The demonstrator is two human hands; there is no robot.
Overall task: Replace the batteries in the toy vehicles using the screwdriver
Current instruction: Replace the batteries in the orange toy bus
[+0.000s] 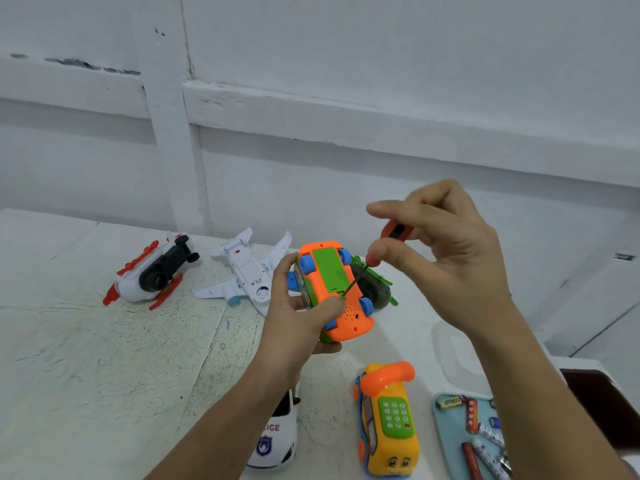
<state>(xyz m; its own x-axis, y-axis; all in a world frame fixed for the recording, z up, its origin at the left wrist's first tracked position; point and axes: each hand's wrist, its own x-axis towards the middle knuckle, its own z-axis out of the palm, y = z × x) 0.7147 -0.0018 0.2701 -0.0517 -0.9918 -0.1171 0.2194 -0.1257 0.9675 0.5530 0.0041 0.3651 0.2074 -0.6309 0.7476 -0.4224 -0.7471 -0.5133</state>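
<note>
We look down on a white table (104, 375), its paint scuffed and scratched, pushed against a white wall (346, 64) with raised ledges and a flaking strip at the upper left. A dark shape (595, 403) at the right edge is too cut off for us to name. The police car (277, 434) near the bottom is partly covered by the left forearm, so we read only part of its lettering. The tray (446, 441) of batteries (490, 436) runs out of view at the lower right. A green toy (375, 285) lies mostly hidden behind the car (332, 292). That car, smooth orange plastic with blue wheels and a flat green cover (327, 268), is held underside up above the table in the left hand (298, 317), with fingers curled round it and the thumb on its belly. The right hand (450, 251) pinches the red handle of the screwdriver (394, 233) between thumb and fingertips. Its thin dark shaft slants down to the cover's edge. A white plane (246, 271) lies belly up on the table beyond, and a white toy (149, 271) with red skids lies further left. A yellow phone car (388, 420) with an orange handset sits nearest us.
</note>
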